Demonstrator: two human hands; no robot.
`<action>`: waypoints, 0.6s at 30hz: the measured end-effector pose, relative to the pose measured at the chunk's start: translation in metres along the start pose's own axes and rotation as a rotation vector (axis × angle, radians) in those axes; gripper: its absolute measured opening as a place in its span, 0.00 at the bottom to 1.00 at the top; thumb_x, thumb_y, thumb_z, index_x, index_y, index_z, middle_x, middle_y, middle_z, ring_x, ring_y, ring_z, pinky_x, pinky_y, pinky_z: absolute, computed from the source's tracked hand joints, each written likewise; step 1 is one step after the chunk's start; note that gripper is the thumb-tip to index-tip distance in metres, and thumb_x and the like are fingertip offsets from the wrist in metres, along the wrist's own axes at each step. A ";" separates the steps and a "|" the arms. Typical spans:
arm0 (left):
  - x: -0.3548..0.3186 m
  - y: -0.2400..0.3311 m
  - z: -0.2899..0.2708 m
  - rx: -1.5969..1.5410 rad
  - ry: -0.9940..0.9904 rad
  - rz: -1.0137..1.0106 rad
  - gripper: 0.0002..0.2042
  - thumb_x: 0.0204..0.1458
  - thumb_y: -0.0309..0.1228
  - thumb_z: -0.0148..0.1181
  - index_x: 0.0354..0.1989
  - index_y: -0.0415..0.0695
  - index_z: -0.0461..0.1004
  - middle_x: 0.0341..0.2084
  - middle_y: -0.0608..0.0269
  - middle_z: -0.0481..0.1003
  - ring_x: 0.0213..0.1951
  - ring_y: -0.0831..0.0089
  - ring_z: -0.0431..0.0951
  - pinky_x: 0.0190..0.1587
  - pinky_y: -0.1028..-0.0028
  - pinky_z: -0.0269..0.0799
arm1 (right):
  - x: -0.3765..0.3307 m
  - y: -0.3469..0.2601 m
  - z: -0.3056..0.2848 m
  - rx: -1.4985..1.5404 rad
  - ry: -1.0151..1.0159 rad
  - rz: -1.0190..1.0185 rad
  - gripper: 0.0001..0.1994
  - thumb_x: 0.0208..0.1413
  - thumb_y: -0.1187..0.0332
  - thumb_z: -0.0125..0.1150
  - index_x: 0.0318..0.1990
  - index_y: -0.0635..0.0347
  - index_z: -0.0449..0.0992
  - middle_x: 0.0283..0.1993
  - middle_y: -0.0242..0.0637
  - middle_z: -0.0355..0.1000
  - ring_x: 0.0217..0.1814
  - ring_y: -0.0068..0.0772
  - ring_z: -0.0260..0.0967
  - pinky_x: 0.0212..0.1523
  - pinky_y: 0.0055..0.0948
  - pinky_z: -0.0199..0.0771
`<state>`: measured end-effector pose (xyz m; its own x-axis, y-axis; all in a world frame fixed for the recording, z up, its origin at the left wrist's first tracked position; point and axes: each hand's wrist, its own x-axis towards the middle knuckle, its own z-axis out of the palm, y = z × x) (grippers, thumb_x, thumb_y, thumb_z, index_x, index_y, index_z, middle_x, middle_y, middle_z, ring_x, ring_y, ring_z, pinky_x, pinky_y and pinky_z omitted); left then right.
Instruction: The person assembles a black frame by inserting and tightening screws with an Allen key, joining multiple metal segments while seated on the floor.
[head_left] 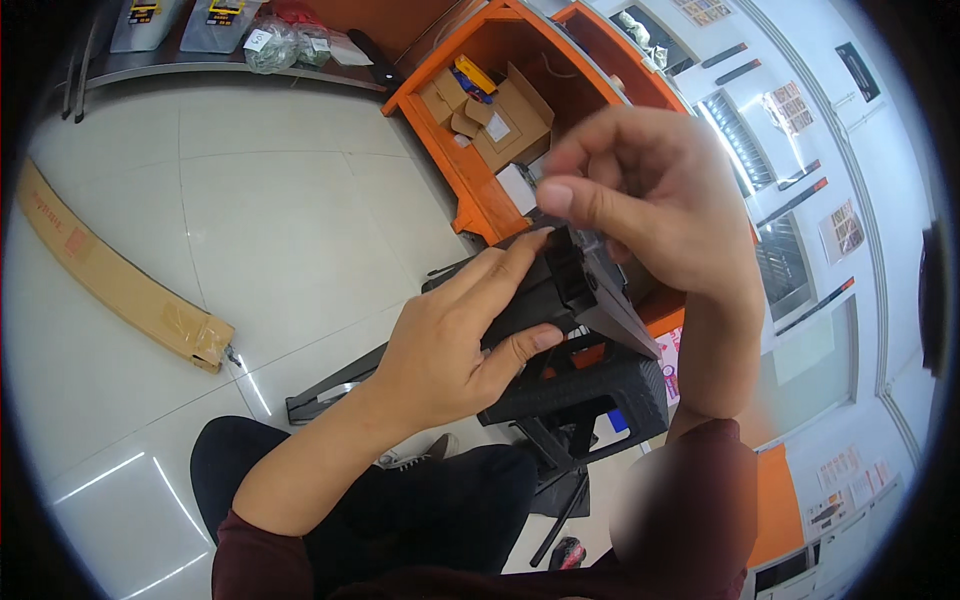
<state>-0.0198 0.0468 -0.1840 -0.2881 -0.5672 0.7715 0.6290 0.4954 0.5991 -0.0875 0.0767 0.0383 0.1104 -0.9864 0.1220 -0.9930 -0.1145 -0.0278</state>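
Orange cabinet (455,165) w/ open front, beyond the hands; long cardboard box (110,275) on tiled floor, far L. Long black part (519,312), approx. ctr, above a black textured stand (575,395). L hand (445,335) grips part's upper-R end btwn thumb & fingers; R hand (660,205), fingers curled, hovers just above that end, can't tell if holding anything.

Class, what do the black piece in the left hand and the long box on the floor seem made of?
Black piece: probably matte plastic, from its dull, even surface; perhaps coated metal. Long box: likely matte cardboard, given its brown colour and taped end.
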 end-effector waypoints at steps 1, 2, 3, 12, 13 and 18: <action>-0.001 0.002 0.000 -0.012 -0.014 -0.011 0.34 0.60 0.39 0.65 0.68 0.31 0.60 0.49 0.44 0.73 0.48 0.58 0.77 0.53 0.69 0.71 | 0.002 -0.007 -0.001 0.000 -0.036 0.159 0.11 0.57 0.69 0.71 0.41 0.68 0.79 0.31 0.32 0.77 0.25 0.15 0.74 0.21 0.15 0.69; -0.001 0.003 0.000 -0.023 -0.029 -0.022 0.34 0.60 0.39 0.65 0.68 0.30 0.60 0.49 0.43 0.73 0.49 0.58 0.77 0.54 0.69 0.71 | 0.005 -0.003 0.002 0.029 -0.023 0.138 0.11 0.58 0.69 0.70 0.41 0.68 0.80 0.26 0.30 0.74 0.20 0.15 0.70 0.19 0.16 0.66; -0.001 0.001 0.001 0.013 0.005 0.019 0.33 0.60 0.40 0.64 0.68 0.32 0.61 0.48 0.44 0.74 0.47 0.55 0.78 0.50 0.68 0.72 | 0.008 0.004 0.007 0.059 -0.010 0.116 0.11 0.59 0.68 0.69 0.41 0.69 0.80 0.20 0.27 0.71 0.15 0.16 0.66 0.18 0.17 0.64; 0.001 -0.006 0.002 0.030 0.050 0.060 0.35 0.59 0.42 0.65 0.69 0.35 0.60 0.46 0.45 0.76 0.44 0.53 0.81 0.46 0.66 0.75 | 0.005 0.070 -0.004 0.029 -0.074 -0.545 0.18 0.65 0.59 0.62 0.51 0.66 0.81 0.38 0.41 0.78 0.41 0.32 0.77 0.43 0.31 0.76; 0.000 -0.004 0.001 -0.001 0.050 0.028 0.36 0.58 0.41 0.66 0.69 0.34 0.59 0.48 0.44 0.76 0.47 0.54 0.81 0.50 0.67 0.74 | 0.004 0.075 -0.004 0.009 -0.102 -0.653 0.19 0.66 0.58 0.60 0.53 0.67 0.80 0.43 0.44 0.77 0.47 0.35 0.76 0.48 0.33 0.76; -0.001 -0.002 -0.004 0.279 -0.011 -0.015 0.34 0.54 0.35 0.69 0.66 0.35 0.62 0.45 0.42 0.78 0.45 0.49 0.83 0.48 0.63 0.77 | 0.005 0.087 0.007 -0.104 0.022 -0.724 0.23 0.63 0.52 0.59 0.60 0.54 0.79 0.52 0.44 0.75 0.48 0.42 0.74 0.47 0.37 0.76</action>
<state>-0.0176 0.0438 -0.1864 -0.3047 -0.5694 0.7635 0.4015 0.6501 0.6451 -0.1732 0.0611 0.0293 0.7406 -0.6653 0.0938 -0.6707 -0.7238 0.1618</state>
